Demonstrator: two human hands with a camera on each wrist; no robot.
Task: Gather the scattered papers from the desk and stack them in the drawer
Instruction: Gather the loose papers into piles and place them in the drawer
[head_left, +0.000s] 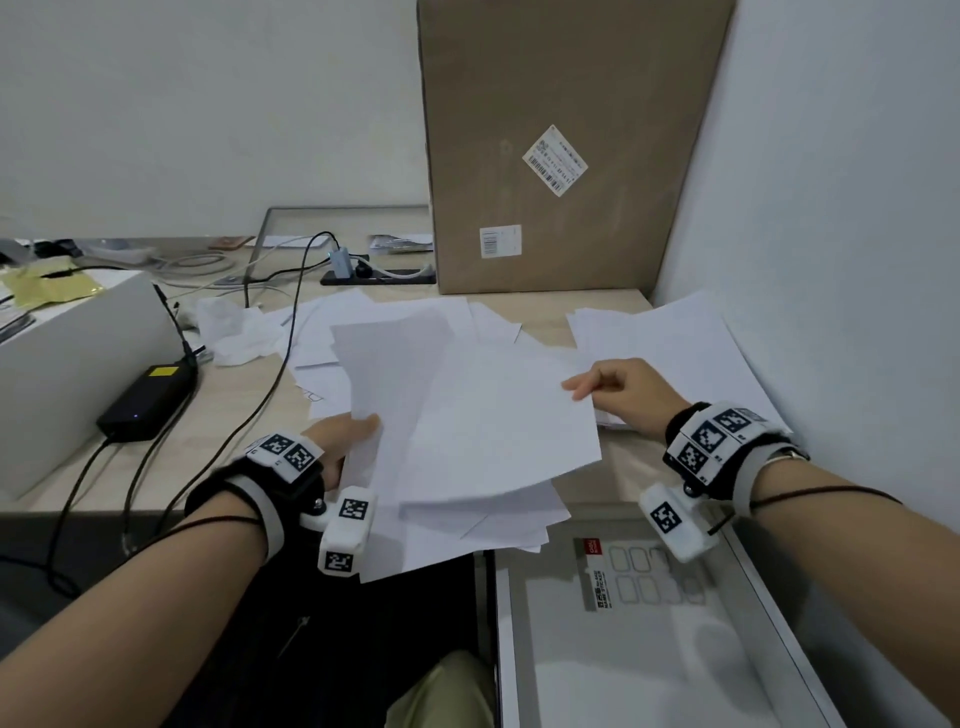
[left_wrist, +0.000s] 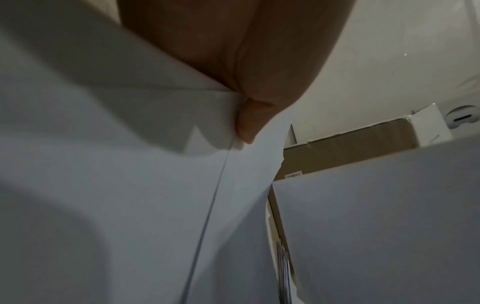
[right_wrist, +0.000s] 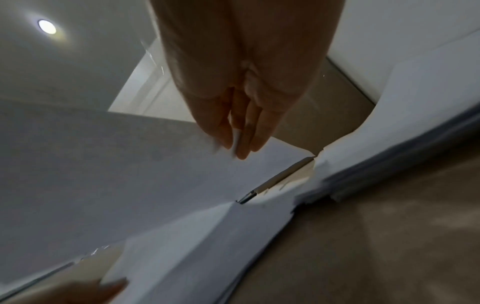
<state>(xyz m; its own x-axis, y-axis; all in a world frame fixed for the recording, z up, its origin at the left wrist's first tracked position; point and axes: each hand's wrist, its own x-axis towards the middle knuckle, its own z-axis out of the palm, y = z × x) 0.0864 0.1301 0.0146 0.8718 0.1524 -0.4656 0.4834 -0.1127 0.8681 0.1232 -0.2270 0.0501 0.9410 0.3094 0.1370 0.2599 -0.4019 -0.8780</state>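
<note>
Your left hand (head_left: 340, 436) grips a loose bundle of white papers (head_left: 467, 441) by its left edge, thumb on top and fingers underneath; the left wrist view shows a fingertip (left_wrist: 246, 125) pressed against the sheets. Your right hand (head_left: 623, 395) pinches the far right corner of the top sheet between thumb and fingers. The bundle is lifted off the desk (head_left: 244, 395) and hangs over its near edge, the sheets fanned and uneven, their lower ends reaching past the desk front.

More papers lie flat on the desk behind the bundle, spread toward the back edge, and a second pile of sheets (head_left: 675, 348) lies at the right edge against the wall.

The open drawer (head_left: 649, 649) sits below the desk's near right corner, under your right wrist, with a printed sheet on its floor.

A tall cardboard box (head_left: 561, 145) stands at the back right corner. A black power adapter (head_left: 148, 400) with cables rests near the left side, beside a white box (head_left: 67, 364).
</note>
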